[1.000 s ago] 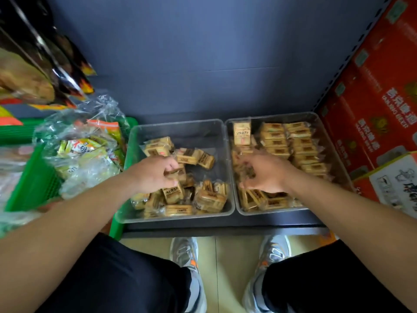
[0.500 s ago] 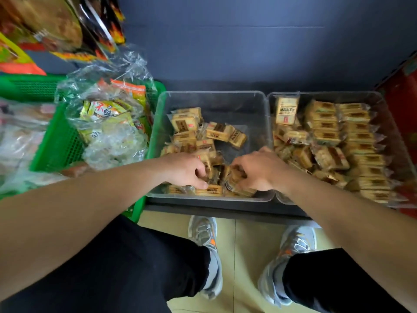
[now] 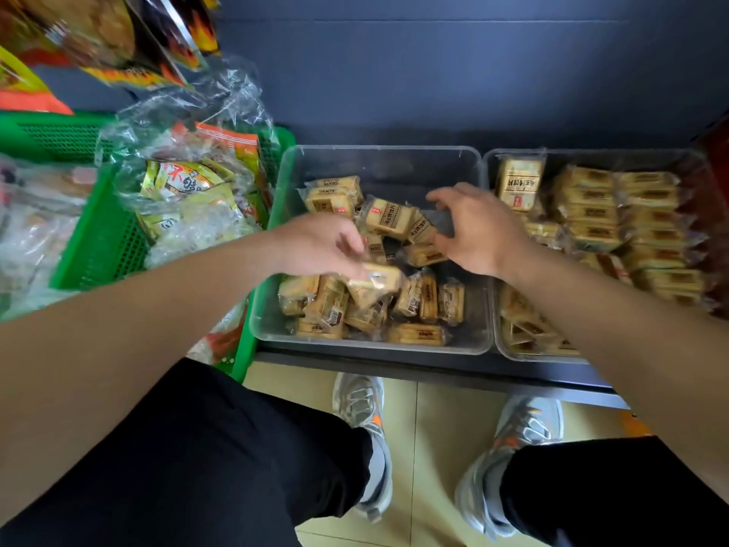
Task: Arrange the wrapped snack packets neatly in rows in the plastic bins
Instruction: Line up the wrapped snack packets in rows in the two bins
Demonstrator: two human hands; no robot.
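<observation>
Head view, progress: right bin point(image 3: 591, 154) mostly done, with packets point(image 3: 647, 215) stacked in rows along its back and right side; its near-left corner looks loose. left bin point(image 3: 378, 152) holds a jumbled heap with no rows yet, so I judge most of the work is left here.
left hand point(image 3: 315, 246): forearm reaching in over the left bin's middle; grip pinched on one packet point(image 3: 374, 280), blurred, just above the heap.
right hand point(image 3: 473, 230): over the far packets of the left bin; grip spread wide, holding nothing.

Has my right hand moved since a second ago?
Yes. The right hand left the right bin and now hovers open over the left bin, toward its far right side.
</observation>
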